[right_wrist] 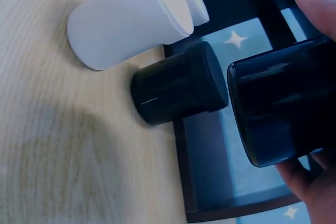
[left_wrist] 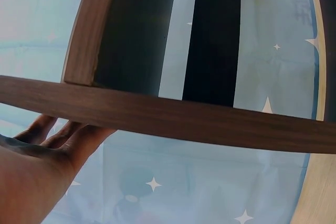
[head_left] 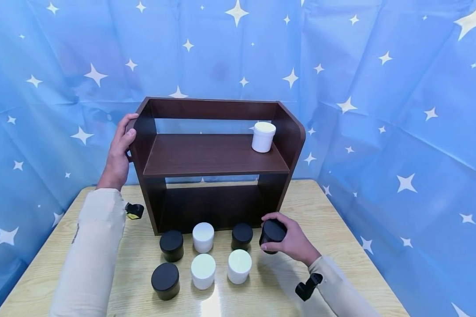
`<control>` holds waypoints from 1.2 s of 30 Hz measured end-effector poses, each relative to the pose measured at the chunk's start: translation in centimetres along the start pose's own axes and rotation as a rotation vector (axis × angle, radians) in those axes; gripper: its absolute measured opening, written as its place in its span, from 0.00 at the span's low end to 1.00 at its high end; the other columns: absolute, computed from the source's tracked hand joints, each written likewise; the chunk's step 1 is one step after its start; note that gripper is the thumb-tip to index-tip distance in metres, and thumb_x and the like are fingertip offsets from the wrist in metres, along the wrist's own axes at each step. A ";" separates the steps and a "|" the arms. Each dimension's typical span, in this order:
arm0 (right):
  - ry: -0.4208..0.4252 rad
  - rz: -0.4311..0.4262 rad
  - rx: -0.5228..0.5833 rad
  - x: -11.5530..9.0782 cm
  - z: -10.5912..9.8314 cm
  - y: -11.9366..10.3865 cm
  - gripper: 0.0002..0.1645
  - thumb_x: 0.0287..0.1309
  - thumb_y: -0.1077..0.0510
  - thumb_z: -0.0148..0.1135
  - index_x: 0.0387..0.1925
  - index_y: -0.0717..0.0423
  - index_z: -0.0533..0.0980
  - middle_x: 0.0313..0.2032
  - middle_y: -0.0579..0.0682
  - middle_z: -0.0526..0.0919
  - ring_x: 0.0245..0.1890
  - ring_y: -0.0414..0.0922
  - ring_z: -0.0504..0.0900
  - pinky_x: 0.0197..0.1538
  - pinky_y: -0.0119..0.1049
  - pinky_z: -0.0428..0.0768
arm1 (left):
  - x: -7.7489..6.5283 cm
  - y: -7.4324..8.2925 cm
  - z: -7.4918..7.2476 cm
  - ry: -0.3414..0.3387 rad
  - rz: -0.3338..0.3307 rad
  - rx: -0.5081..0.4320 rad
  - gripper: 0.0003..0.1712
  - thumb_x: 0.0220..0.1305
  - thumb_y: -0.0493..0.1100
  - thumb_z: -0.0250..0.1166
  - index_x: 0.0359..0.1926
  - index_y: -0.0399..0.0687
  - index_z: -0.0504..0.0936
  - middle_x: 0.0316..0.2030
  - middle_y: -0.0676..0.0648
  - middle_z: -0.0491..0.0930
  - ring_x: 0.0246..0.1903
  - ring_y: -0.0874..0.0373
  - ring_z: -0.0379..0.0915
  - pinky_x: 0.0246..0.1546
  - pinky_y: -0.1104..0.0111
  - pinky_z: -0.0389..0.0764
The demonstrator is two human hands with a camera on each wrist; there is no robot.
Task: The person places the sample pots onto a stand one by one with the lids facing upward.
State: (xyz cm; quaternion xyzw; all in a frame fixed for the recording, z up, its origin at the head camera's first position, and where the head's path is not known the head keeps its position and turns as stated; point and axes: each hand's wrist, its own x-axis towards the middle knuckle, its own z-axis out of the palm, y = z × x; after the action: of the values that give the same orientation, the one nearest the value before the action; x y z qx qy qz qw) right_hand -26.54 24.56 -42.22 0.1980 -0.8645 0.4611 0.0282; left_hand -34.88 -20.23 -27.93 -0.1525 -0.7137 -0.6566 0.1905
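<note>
Grasped a black jar (head_left: 273, 234) round its wall with the right hand (head_left: 295, 240), with thumb and fingers on opposite sides, seemingly lifted off the tabletop (head_left: 341, 237), near the lower right front of the brown shelf unit (head_left: 206, 154). Rested the left hand (head_left: 118, 152) against the unit's outer left side, with fingers rather straight, touching without clasping. Probably called for keeping the jar level, steering wide of the neighbouring black jar (head_left: 242, 237) and the unit's front edge, seating the base flat before loosening the fingers, and bracing the unit without nudging it sideways. Looked short, cylindrical and upright or nearly so, dark all over, with glossy streaks along the wall and a flat round top, unlike the white jar (head_left: 263, 138) on the upper board at right
</note>
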 end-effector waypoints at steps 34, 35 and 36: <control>0.078 -0.085 0.100 2.5 -2.2 -3.9 0.40 0.42 0.57 0.82 0.59 0.40 0.74 0.54 0.50 0.84 0.53 0.43 0.81 0.55 0.30 0.80 | -0.1 0.0 0.0 -0.001 -0.004 0.011 0.28 0.74 0.64 0.41 0.73 0.77 0.60 0.73 0.50 0.56 0.64 0.54 0.56 0.63 0.37 0.56; 0.080 -0.089 0.100 2.6 -2.3 -4.1 0.40 0.42 0.57 0.82 0.59 0.40 0.74 0.54 0.50 0.84 0.53 0.42 0.81 0.55 0.30 0.80 | -0.1 0.0 0.0 -0.001 -0.005 0.012 0.28 0.74 0.64 0.41 0.73 0.78 0.60 0.73 0.50 0.56 0.64 0.54 0.56 0.64 0.36 0.56; 0.081 -0.093 0.099 2.7 -2.5 -4.3 0.40 0.43 0.57 0.82 0.59 0.40 0.74 0.54 0.50 0.83 0.53 0.42 0.81 0.55 0.30 0.80 | -0.1 0.0 0.0 -0.001 -0.006 0.014 0.28 0.74 0.64 0.41 0.73 0.78 0.60 0.73 0.50 0.56 0.64 0.54 0.56 0.64 0.36 0.56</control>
State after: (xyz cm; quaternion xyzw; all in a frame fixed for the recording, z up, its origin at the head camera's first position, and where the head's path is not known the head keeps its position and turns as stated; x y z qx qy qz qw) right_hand -27.79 23.52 -36.76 0.2201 -0.8287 0.5091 0.0747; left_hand -34.75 -20.21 -27.95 -0.1495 -0.7187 -0.6522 0.1891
